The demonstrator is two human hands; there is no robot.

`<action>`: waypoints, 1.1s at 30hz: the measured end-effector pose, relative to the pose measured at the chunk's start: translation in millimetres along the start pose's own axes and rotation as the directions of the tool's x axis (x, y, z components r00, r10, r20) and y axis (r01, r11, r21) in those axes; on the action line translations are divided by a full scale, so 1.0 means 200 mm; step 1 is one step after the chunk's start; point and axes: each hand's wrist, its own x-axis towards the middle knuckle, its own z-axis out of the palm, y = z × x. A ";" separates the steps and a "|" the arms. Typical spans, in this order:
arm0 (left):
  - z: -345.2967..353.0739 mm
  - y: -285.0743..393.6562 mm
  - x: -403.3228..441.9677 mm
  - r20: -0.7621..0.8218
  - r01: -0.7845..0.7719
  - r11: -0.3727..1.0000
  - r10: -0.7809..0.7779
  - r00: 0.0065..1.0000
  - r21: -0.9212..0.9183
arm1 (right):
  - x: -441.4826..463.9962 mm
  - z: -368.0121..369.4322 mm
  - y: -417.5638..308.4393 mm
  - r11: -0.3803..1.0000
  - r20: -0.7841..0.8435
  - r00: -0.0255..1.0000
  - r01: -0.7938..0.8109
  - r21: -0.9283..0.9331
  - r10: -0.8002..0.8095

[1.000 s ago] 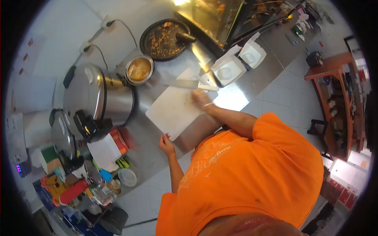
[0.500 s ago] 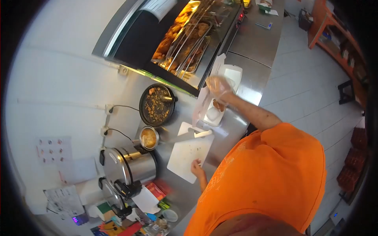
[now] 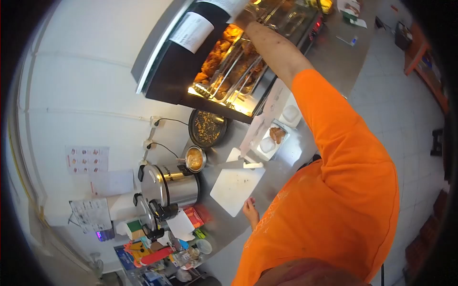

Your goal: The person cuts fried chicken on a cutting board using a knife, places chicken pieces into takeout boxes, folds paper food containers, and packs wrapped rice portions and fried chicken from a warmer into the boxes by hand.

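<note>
My right hand [image 3: 243,18] is raised at the top of the glass-fronted food warmer [image 3: 167,78], its fingers blurred and partly hidden. Fried chicken [image 3: 212,62] lies on lit racks inside. Below my right arm, an open takeaway box [image 3: 268,153] holds white rice [image 3: 267,145] and a brown piece of chicken [image 3: 276,135]. Another box beyond it contains a mound of rice [image 3: 290,113]. My left hand [image 3: 250,209] hangs at the near edge of the white cutting board [image 3: 234,193], fingers loosely curled and apart, holding nothing visible. A white-handled knife [image 3: 253,165] rests at the board's far end.
A black pan of crumbs [image 3: 207,128] and a metal bowl of yellowish food [image 3: 194,159] stand by the wall. Nearby is a large steel cooker [image 3: 169,186]. Assorted clutter [image 3: 157,255] covers the counter's left end.
My right hand has gone from over the takeaway boxes up to the food warmer. My left hand has drawn back slightly from the cutting board. The camera view has shifted.
</note>
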 end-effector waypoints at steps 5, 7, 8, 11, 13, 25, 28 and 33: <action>0.07 -0.16 -0.14 -0.078 0.179 0.964 -0.198 0.977 -0.196 | -0.02 0.00 -0.06 0.994 -0.043 0.996 -0.073 0.082 0.077; 0.09 -0.18 -0.16 -0.047 0.136 0.977 -0.146 0.988 -0.164 | -0.04 0.00 -0.08 0.987 -0.073 0.991 -0.099 0.129 0.109; 0.10 -0.19 -0.16 -0.028 0.111 0.983 -0.117 0.993 -0.148 | -0.03 0.00 -0.09 0.983 -0.085 0.988 -0.111 0.149 0.125; 0.12 -0.17 -0.14 -0.022 0.120 0.980 -0.125 0.992 -0.162 | -0.08 0.01 -0.14 0.950 -0.194 0.959 -0.150 0.273 0.207; 0.13 -0.18 -0.11 0.011 0.098 0.982 -0.098 0.995 -0.159 | -0.14 0.01 -0.18 0.905 -0.294 0.912 -0.155 0.397 0.285; -0.10 -0.46 0.02 0.068 0.128 0.969 -0.116 0.991 -0.209 | -1.42 -0.74 -0.53 -0.354 0.370 0.768 -0.199 0.914 0.523; -0.19 -0.72 -0.06 0.042 0.193 0.937 -0.189 0.981 -0.291 | -1.84 -0.80 -0.75 -0.292 0.658 0.689 -0.590 0.753 0.304; -0.44 -0.72 -0.04 0.016 0.226 0.951 -0.227 0.974 -0.213 | -2.80 -0.11 -1.02 -0.012 0.901 0.416 -0.908 0.418 -0.124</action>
